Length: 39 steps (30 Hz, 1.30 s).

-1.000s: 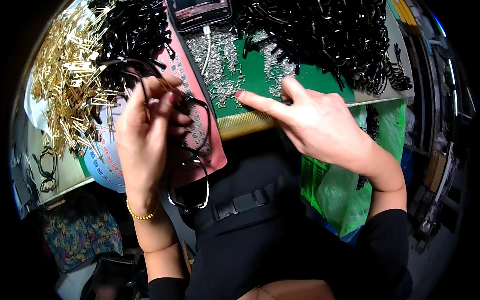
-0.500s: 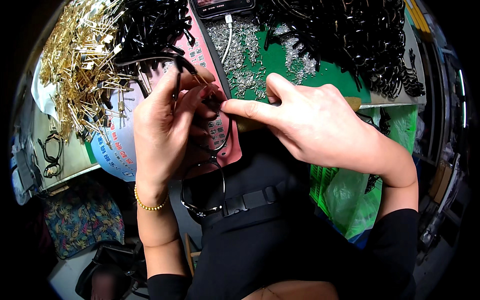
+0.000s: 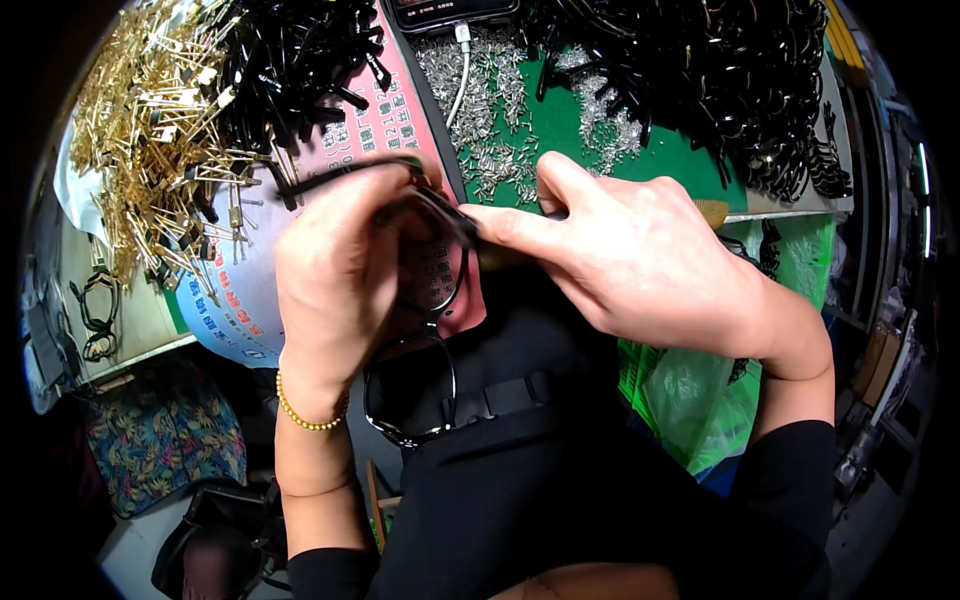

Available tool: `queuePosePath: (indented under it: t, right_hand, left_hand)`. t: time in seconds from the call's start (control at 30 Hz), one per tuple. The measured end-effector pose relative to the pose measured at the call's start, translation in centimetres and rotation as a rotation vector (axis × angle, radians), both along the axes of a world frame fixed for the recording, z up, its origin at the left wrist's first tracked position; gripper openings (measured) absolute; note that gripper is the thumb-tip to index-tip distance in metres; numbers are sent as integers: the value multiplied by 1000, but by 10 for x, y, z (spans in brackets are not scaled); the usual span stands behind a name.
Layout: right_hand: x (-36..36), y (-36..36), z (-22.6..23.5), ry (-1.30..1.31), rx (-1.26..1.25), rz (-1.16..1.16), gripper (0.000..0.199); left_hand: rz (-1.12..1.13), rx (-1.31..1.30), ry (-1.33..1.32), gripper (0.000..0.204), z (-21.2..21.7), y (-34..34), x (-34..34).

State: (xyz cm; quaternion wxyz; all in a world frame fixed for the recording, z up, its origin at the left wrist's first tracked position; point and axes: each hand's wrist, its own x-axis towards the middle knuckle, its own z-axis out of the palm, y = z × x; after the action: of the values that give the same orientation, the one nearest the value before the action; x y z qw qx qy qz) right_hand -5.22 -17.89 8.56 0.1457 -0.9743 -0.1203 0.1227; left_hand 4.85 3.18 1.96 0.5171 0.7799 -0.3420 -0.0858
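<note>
A pair of black eyeglasses (image 3: 453,385) hangs from my left hand (image 3: 335,265), whose fingers are closed around its upper part. One lens rim dangles low in front of my dark clothing. A dark temple slants across the left fingers, blurred by motion; another dark temple piece sticks out to the left. My right hand (image 3: 650,250) comes in from the right, back upward, one digit stretched to the temple and touching it. The other right fingers are bent, and their tips are hidden beneath the hand.
Gold-coloured metal temple pieces (image 3: 150,140) heap at the far left, beside black temples (image 3: 300,60). Small silver screws or pins (image 3: 490,110) lie on a green mat (image 3: 680,160). Black glasses parts (image 3: 700,70) pile at the far right. A phone (image 3: 455,12) with a white cable sits at the back.
The dark temple has swung down and right, toward my right fingertip. My left hand has turned slightly with the glasses; my right hand has shifted a little rightward.
</note>
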Motion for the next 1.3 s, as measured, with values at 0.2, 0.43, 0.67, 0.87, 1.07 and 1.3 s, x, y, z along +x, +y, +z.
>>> queuePosePath:
  t: [0.2,0.43,0.67,0.87,1.07,1.3]
  right_hand:
    - [-1,2,-1,0,-41,31,58]
    - [0,2,-2,-49,-46,45,59]
    - [-1,4,-7,-143,-3,0,61]
    - [0,10,-12,-195,11,-36,60]
    - [0,14,-16,-262,-97,-3,55]
    - [10,15,-27,-403,-200,15,54]
  left_hand:
    - [-62,32,-241,23,6,-6,3]
    - [-21,43,-191,20,8,-3,-1]
    - [74,49,179,25,11,-5,-3]
    - [62,-15,294,11,10,-5,-4]
    - [80,6,322,10,13,-5,-5]
    - [57,-36,294,8,9,-6,-3]
